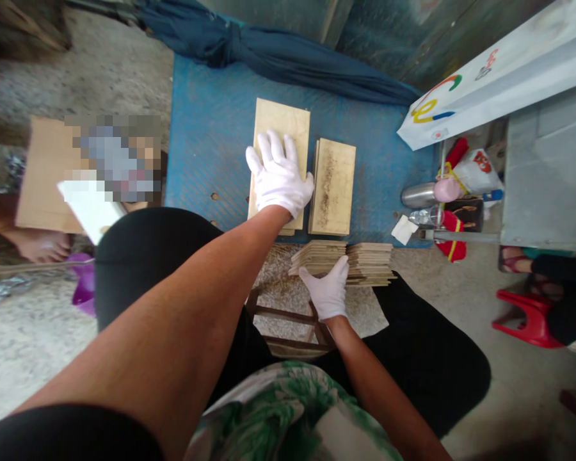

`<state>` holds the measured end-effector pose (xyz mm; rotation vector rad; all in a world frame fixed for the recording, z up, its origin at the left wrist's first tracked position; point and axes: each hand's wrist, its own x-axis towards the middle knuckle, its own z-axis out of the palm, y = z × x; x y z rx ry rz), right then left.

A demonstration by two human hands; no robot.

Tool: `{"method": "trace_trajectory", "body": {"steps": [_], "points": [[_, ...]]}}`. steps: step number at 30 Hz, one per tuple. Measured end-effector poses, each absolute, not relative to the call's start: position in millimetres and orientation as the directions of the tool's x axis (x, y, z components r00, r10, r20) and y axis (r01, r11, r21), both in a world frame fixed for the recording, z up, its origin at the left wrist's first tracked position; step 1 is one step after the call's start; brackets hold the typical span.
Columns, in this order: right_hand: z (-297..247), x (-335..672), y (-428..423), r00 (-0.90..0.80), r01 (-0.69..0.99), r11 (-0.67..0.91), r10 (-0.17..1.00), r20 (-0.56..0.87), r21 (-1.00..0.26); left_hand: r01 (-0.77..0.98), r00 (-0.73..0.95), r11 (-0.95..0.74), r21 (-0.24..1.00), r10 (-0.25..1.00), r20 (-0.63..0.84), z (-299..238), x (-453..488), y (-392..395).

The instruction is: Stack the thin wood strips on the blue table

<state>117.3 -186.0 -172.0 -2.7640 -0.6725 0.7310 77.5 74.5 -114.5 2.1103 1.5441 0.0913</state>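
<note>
My left hand [278, 174], in a white glove, lies flat with fingers spread on a stack of thin pale wooden boards [283, 121] on a blue metal platform [206, 141]. A second stack of boards [333, 186], stained dark down its middle, sits just to the right of it. My right hand [329, 291], also in a white glove, rests with open fingers on the near edge of a fanned pile of thin boards [365, 262] lying lower down, in front of the platform. A wooden stool frame [288, 320] stands between my knees.
A folded dark blue umbrella [278, 54] lies across the back of the platform. A white bag [499, 70], a steel flask [417, 195], a pink cup and packets crowd the right side. A red plastic stool [530, 317] stands at right. Cardboard [43, 173] and another person's foot show at left.
</note>
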Motion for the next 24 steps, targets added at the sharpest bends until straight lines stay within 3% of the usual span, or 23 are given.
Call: {"method": "trace_trajectory", "body": {"steps": [6, 24], "points": [[-190, 114, -174, 0.811, 0.374, -0.896, 0.441, -0.384, -0.239, 0.886, 0.358, -0.242, 0.396, 0.899, -0.251, -114, 77, 76], [-204, 110, -178, 0.845, 0.39, -0.88, 0.459, -0.275, -0.27, 0.893, 0.363, -0.276, 0.355, 0.909, -0.206, -110, 75, 75]]}}
